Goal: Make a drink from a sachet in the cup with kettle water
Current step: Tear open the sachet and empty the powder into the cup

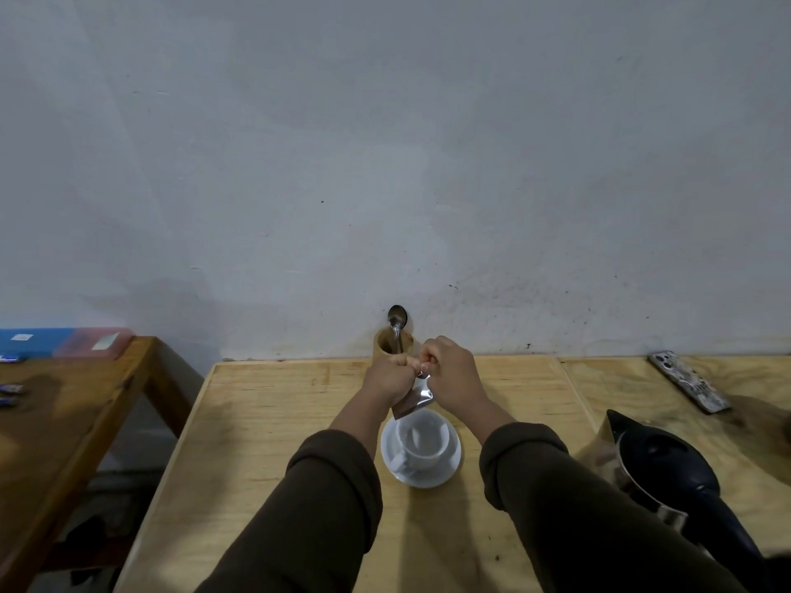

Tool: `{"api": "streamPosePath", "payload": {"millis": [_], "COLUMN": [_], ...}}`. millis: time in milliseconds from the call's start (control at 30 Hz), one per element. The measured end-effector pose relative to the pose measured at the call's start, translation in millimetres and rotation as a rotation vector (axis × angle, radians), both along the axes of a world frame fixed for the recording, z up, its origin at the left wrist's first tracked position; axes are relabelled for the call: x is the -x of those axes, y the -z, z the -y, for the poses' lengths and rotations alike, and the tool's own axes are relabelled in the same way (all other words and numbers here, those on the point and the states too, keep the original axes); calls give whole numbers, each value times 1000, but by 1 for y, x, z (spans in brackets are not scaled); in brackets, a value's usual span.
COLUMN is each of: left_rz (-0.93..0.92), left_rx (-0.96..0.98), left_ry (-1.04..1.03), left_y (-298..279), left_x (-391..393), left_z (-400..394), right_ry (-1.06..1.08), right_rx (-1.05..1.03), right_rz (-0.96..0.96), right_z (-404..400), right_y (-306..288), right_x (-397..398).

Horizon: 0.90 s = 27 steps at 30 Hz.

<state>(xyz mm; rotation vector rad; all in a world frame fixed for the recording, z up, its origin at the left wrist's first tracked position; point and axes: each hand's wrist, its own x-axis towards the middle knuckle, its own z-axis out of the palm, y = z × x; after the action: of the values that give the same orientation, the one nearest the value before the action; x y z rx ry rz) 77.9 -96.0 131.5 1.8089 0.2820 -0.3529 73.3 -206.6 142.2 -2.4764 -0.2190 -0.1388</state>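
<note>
Both hands raised over cup [421,438] | left hand [388,375], right hand [449,370] fingers pinching sachet [413,400] top

wall [385,143]: grey-white, scuffed | plywood table [265,421] | darker side table [64,421] left

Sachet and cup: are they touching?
Cannot tell. In the head view, both hands pinch the sachet above the cup; its lower corner overlaps the far rim, with no visible gap or clear contact.
</note>
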Motion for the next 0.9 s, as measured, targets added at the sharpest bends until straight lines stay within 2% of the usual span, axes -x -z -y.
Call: {"api": "streamPosePath", "payload": {"millis": [200, 333, 700, 900], "left_rz": [-110, -149, -230, -313], "left_rx": [67, 125, 238, 170], "left_ry": [-44, -97, -258, -284], "left_y": [1, 7, 22, 42], "left_x": [-1, -3, -7, -11], "left_z": [-3, -14, -23, -19], "right_ry": [-90, -135, -233, -200], "right_rx": [91, 23, 3, 61], "right_rz": [42, 7, -80, -126], "right_z": [-9, -13, -3, 7], "right_y": [1, 1, -1, 12], "right_x": [5, 3, 16, 26]}}
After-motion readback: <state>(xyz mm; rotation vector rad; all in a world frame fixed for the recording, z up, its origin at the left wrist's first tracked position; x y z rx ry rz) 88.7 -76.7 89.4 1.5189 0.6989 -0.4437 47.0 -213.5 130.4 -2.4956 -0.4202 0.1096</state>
